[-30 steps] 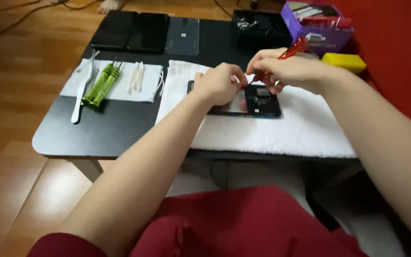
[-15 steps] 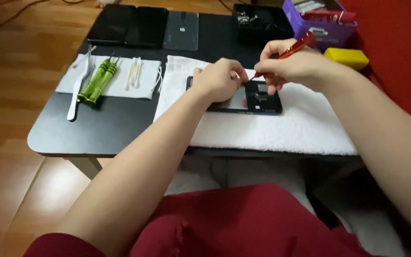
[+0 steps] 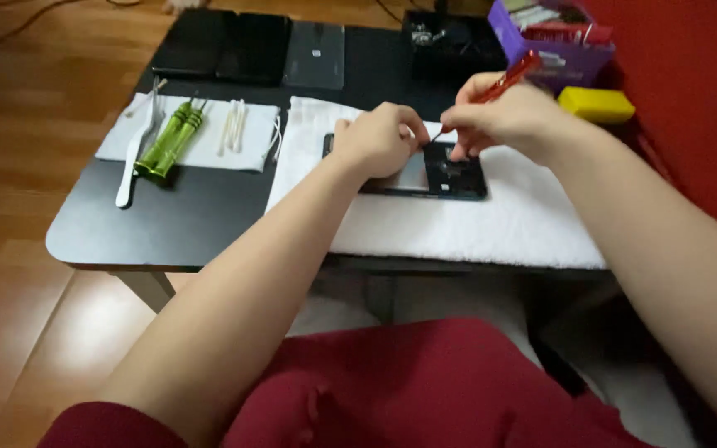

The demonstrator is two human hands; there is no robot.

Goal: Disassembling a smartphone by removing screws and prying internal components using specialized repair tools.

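Lying on a white towel (image 3: 475,224) spread over the black desk (image 3: 184,224) is an opened phone (image 3: 437,176). The left hand (image 3: 375,141) rests curled on the phone's left part, pressing it down. The right hand (image 3: 508,120) pinches a red screwdriver (image 3: 499,83), its tip pointing down at the phone's upper edge between the two hands. Left of the towel, a smaller cloth (image 3: 197,149) carries green tools (image 3: 168,141), cotton swabs (image 3: 232,129) and tweezers (image 3: 134,158). A yellow block (image 3: 595,104) sits by a purple box (image 3: 553,50).
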